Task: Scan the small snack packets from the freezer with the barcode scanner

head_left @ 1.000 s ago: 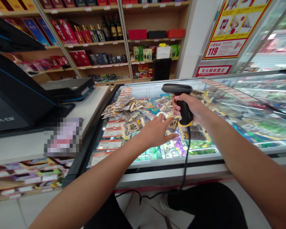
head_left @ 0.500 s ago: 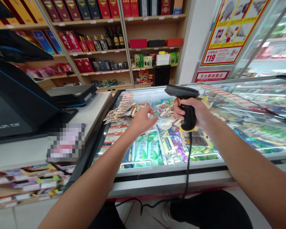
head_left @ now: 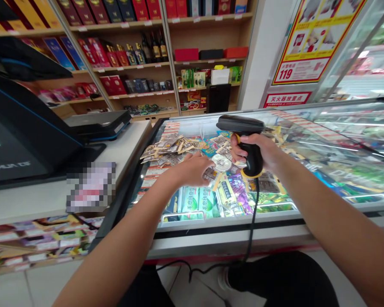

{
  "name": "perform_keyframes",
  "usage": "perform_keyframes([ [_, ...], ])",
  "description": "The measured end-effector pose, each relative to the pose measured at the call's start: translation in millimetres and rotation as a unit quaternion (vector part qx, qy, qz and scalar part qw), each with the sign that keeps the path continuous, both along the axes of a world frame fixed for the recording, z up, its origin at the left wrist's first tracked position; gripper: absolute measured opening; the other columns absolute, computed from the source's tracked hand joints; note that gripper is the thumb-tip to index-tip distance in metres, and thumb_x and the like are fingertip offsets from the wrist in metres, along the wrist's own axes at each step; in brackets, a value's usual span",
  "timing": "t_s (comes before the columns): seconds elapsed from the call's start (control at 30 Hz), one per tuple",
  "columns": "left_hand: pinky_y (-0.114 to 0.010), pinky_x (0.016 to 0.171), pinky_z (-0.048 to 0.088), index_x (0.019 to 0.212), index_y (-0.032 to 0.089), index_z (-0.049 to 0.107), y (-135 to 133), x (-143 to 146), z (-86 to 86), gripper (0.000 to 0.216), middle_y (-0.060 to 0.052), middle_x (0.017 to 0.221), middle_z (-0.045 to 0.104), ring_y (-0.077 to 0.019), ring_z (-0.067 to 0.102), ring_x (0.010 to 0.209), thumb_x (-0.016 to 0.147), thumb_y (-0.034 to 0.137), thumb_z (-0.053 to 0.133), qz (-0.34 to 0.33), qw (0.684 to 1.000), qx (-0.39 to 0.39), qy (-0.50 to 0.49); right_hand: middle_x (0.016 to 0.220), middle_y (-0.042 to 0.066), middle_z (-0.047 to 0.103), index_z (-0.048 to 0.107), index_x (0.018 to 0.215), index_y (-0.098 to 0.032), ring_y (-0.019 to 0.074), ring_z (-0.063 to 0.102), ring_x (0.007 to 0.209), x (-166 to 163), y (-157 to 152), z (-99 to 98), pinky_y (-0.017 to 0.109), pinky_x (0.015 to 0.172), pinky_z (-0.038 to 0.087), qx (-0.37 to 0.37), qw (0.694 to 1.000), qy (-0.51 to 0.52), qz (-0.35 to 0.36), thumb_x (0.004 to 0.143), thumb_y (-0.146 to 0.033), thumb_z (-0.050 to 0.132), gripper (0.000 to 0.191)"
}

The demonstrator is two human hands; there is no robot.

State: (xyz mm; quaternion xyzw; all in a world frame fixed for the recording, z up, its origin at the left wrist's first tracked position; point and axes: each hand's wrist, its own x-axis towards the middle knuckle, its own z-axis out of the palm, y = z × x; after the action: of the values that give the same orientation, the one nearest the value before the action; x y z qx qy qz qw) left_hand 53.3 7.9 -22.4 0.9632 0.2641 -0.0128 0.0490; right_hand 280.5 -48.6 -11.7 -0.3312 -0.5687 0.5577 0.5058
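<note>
My right hand (head_left: 265,151) grips the handle of a black barcode scanner (head_left: 241,126) with a yellow base, its cable hanging down in front of the freezer. My left hand (head_left: 189,169) rests on the glass lid of the chest freezer (head_left: 230,221), fingers on a small snack packet (head_left: 211,174) next to a round silver-topped packet (head_left: 222,162). A heap of small brown and white snack packets (head_left: 170,147) lies on the glass just beyond and left of the left hand.
A white counter (head_left: 35,196) on the left bears a black till screen (head_left: 22,128) and a flat black device (head_left: 99,124). Wooden shelves (head_left: 192,64) with boxes and bottles stand behind. Frozen goods lie under the glass. My dark-trousered leg (head_left: 284,277) is below.
My left hand has gone from the packets near the scanner up and left, then back down onto the glass by the silver-topped packet. The scanner has stayed nearly in place.
</note>
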Motion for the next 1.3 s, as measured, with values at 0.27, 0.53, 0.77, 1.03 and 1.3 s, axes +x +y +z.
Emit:
perform_keyframes([
  [0.27,-0.04,0.089,0.054,0.106,0.016,0.068,25.1,-2.1,9.4,0.023,-0.012,0.107,0.073,-0.0272,0.069,0.099,0.086,0.026,0.065,0.186,0.936,-0.044,-0.296,0.055,-0.005,0.044,0.058,0.079,-0.021,0.0125,0.04,0.049,-2.0,-2.5,0.6,0.029,0.053,0.041,-0.005,1.0,-0.009,0.014,0.078,-0.041,0.072,0.024],
  [0.53,-0.042,0.085,0.06,0.116,0.02,0.067,49.2,-9.8,8.7,0.035,-0.011,0.112,0.076,-0.0253,0.072,0.097,0.083,0.031,0.071,0.319,0.742,-0.172,-0.563,0.054,-0.001,0.05,0.055,0.071,-0.021,0.0132,0.043,0.048,-1.6,-2.8,-3.6,0.03,0.05,0.038,-0.022,0.99,-0.134,0.039,0.083,-0.04,0.07,0.027],
  [0.77,-0.039,0.083,0.06,0.111,0.02,0.069,45.3,-12.8,15.8,0.028,-0.009,0.109,0.077,-0.025,0.072,0.098,0.084,0.026,0.07,0.311,0.747,-0.17,-0.562,0.052,0.002,0.05,0.054,0.066,-0.021,0.0147,0.045,0.048,-0.9,-2.7,-4.3,0.031,0.05,0.039,-0.004,0.982,-0.187,0.021,0.086,-0.038,0.068,0.029],
  [1.03,-0.04,0.104,0.051,0.125,0.017,0.068,32.3,-11.3,13.5,0.038,-0.012,0.124,0.067,-0.0251,0.064,0.116,0.09,0.012,0.054,0.18,0.91,0.085,-0.363,0.052,-0.002,0.046,0.056,0.073,-0.021,0.0129,0.041,0.046,1.7,0.8,1.7,0.029,0.046,0.037,-0.04,0.996,-0.05,-0.054,0.078,-0.035,0.071,0.021],
  [1.3,-0.053,0.097,0.052,0.124,0.015,0.065,-21.8,0.9,7.2,0.044,-0.022,0.13,0.06,-0.0402,0.056,0.123,0.082,0.027,0.066,0.118,0.985,0.063,0.111,0.055,-0.006,0.038,0.052,0.079,-0.023,0.0121,0.04,0.047,21.2,7.7,11.1,0.028,0.049,0.04,-0.075,0.985,0.067,-0.137,0.079,-0.039,0.07,0.024],
])
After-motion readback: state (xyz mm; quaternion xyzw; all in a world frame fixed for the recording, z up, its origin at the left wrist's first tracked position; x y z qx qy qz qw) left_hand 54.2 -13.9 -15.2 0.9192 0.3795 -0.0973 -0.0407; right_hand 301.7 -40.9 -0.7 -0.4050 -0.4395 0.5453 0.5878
